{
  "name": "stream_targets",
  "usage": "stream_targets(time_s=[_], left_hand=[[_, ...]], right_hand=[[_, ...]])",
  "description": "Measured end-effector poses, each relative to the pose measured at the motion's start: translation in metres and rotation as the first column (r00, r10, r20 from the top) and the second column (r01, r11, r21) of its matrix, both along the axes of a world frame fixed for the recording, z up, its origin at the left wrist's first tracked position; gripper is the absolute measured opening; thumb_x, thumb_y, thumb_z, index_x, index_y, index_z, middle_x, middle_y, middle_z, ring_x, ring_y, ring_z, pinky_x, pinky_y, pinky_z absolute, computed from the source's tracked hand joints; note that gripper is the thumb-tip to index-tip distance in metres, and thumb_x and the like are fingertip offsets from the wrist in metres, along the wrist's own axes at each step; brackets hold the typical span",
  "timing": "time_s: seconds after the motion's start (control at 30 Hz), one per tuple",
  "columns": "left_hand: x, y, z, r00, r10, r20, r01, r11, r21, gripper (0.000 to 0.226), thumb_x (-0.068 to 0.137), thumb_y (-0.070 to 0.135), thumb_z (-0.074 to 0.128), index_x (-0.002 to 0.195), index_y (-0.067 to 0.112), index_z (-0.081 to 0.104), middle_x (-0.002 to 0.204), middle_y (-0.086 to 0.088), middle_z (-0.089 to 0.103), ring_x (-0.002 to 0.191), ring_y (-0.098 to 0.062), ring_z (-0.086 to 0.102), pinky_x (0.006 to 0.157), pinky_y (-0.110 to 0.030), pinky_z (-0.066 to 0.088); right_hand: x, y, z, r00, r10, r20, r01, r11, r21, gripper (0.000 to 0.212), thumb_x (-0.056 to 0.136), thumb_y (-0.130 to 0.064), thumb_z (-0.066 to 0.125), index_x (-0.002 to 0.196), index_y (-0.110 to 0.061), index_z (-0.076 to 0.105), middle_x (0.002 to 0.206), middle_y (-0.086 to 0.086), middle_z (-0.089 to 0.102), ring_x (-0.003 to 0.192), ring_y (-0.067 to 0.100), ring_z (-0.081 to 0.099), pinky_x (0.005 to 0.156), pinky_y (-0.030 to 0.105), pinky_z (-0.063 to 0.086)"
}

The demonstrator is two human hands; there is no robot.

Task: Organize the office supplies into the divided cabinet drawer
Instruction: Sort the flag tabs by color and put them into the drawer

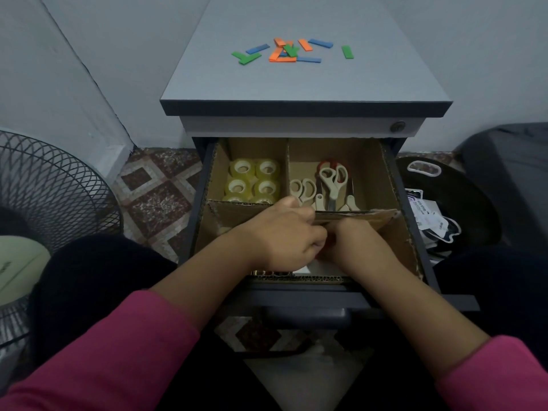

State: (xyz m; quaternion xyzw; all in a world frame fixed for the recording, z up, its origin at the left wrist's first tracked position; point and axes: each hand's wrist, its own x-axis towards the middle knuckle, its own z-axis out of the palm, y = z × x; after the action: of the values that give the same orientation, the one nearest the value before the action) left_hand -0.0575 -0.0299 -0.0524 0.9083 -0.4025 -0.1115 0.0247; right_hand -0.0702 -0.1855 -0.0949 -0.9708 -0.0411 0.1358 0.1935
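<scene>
Left hand [284, 238] & right hand [355, 241] meet in cardboard-divided drawer [397, 232], front section, likely arranging supplies; fingers' grip hidden, can't tell.

Home rm: patterned floor tiles [154, 200], fan [50, 185], pedestal cabinet [305, 84].

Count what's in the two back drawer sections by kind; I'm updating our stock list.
Tape rolls: 6
Scissors: 3 clear pairs; the beige parts beside them may belong to more
Total: at least 9
</scene>
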Motion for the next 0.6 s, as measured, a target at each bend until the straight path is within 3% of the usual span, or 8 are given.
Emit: stream_targets(time_s=[0.27, 0.47, 0.6], left_hand=[[0.002, 0.0, -0.003, 1.0, -0.008, 0.003, 0.008, 1.0, -0.013, 0.024, 0.098, 0.035, 0.035, 0.102, 0.028, 0.058, 0.1, 0.005, 0.045, 0.092, -0.016, 0.03, 0.072, -0.021, 0.01], [0.004, 0.006, -0.005, 0.996, 0.058, -0.066, -0.075, 0.953, -0.293, 0.023, 0.089, 0.027, 0.037, 0.089, 0.019, 0.059, 0.093, -0.002, 0.056, 0.094, -0.023, 0.046, 0.076, -0.021, 0.019], [0.007, 0.012, -0.006, 0.971, 0.21, -0.117, -0.239, 0.792, -0.562, 0.028, 0.076, 0.033, 0.03, 0.075, 0.022, 0.056, 0.084, 0.0, 0.057, 0.089, -0.023, 0.05, 0.078, -0.035, 0.041]], right_hand=[[-0.002, 0.001, 0.005, 1.0, 0.006, 0.015, -0.006, 1.0, 0.002, 0.013, 0.083, -0.03, 0.065, 0.09, -0.022, 0.072, 0.084, 0.005, 0.069, 0.082, 0.022, 0.063, 0.073, 0.033, 0.053], [-0.007, -0.008, 0.014, 0.994, -0.11, 0.02, 0.109, 0.992, 0.058, 0.012, 0.082, -0.022, 0.067, 0.091, -0.028, 0.074, 0.081, 0.0, 0.066, 0.08, 0.018, 0.062, 0.068, 0.026, 0.048], [-0.012, -0.026, 0.018, 0.973, -0.19, 0.132, 0.215, 0.954, -0.209, 0.015, 0.086, -0.01, 0.053, 0.087, -0.015, 0.067, 0.079, 0.006, 0.06, 0.084, 0.029, 0.064, 0.067, 0.029, 0.047]])
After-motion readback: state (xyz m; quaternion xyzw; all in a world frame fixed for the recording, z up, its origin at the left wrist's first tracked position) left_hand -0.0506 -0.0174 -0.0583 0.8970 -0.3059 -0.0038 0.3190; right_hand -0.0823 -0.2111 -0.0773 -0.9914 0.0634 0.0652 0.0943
